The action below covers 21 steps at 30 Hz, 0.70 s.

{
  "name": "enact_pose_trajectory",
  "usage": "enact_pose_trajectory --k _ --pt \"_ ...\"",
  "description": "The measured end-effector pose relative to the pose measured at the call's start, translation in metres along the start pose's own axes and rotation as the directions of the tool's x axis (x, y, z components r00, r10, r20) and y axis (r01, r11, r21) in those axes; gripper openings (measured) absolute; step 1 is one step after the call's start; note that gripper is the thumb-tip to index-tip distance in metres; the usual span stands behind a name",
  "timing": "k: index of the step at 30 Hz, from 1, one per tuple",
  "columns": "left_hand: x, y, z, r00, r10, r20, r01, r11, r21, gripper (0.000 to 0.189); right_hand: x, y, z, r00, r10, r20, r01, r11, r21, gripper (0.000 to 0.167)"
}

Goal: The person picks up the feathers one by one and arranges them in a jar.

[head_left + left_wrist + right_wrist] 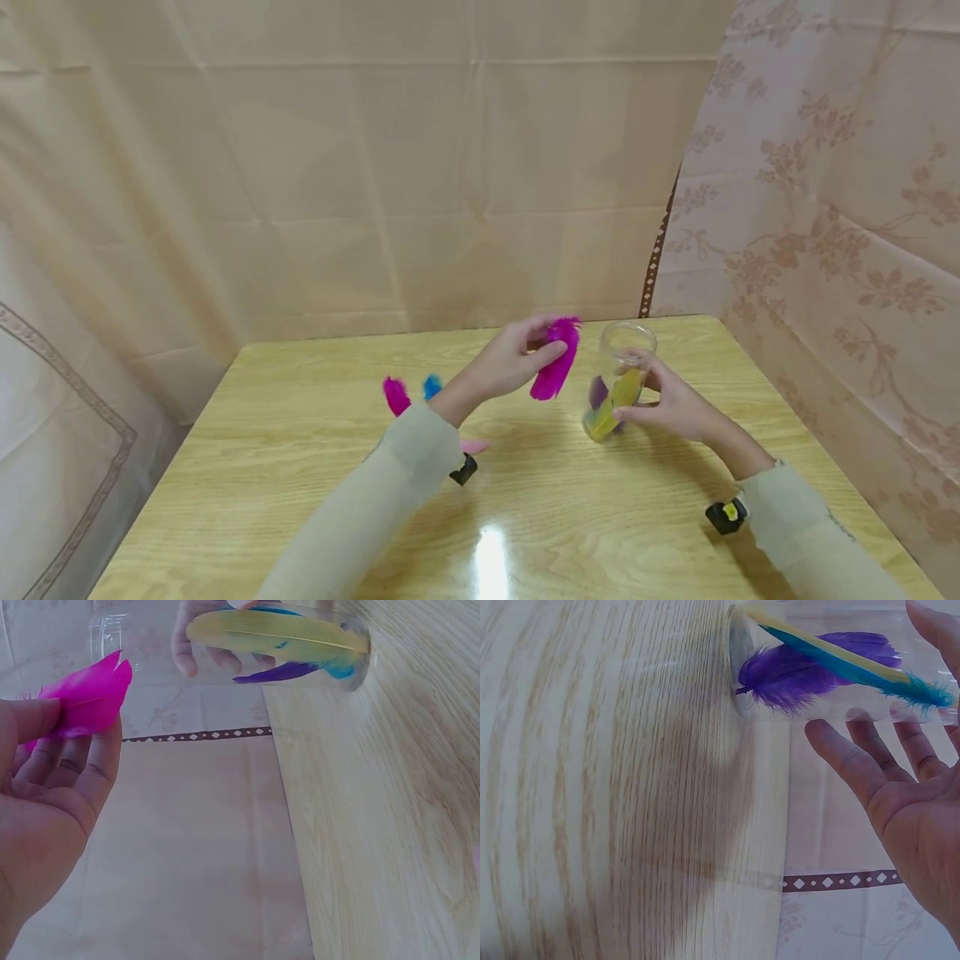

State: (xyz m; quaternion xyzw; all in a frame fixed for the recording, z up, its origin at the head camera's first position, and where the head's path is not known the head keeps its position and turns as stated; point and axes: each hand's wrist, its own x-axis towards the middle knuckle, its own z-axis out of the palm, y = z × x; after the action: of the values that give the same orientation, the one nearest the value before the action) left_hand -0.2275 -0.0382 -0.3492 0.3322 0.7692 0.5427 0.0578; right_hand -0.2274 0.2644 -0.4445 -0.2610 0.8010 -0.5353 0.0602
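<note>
My left hand (513,360) pinches a bright magenta feather (553,377) between thumb and fingers, close to the left of a clear cylindrical jar (608,360). That jar has no lid and stands nearly upright with its base at the tabletop. Around its side, my right hand (678,406) holds it with the thumb on one side and the fingers on the other. Through the clear wall I see a yellow feather (277,636), a purple feather (787,679) and a teal-blue feather (922,691). The magenta feather is outside the jar, near rim height.
Left of my left forearm, another magenta feather (396,397) and a blue feather (432,386) lie on the wooden table (300,475). A pale pink feather (474,447) shows partly beside the left sleeve. Beige curtains (420,183) hang behind the table's far edge.
</note>
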Motion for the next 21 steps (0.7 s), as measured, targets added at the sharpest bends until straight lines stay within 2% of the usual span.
enact_pose_trajectory --k 5,12,21 --pt "0.006 0.006 0.004 1.0 -0.012 -0.006 0.011 1.0 -0.029 0.034 0.001 0.0 -0.001 1.0 0.014 0.003 -0.014 1.0 -0.013 0.085" --pt "0.017 0.014 0.01 0.999 0.031 -0.009 -0.031 0.998 -0.061 0.025 0.001 -0.001 -0.002 1.0 0.012 0.014 -0.012 1.0 -0.01 0.085" --pt "0.029 0.021 0.014 0.999 0.036 -0.007 -0.037 0.994 -0.103 0.022 0.0 -0.003 -0.002 1.0 0.002 0.02 -0.002 1.0 -0.001 0.08"
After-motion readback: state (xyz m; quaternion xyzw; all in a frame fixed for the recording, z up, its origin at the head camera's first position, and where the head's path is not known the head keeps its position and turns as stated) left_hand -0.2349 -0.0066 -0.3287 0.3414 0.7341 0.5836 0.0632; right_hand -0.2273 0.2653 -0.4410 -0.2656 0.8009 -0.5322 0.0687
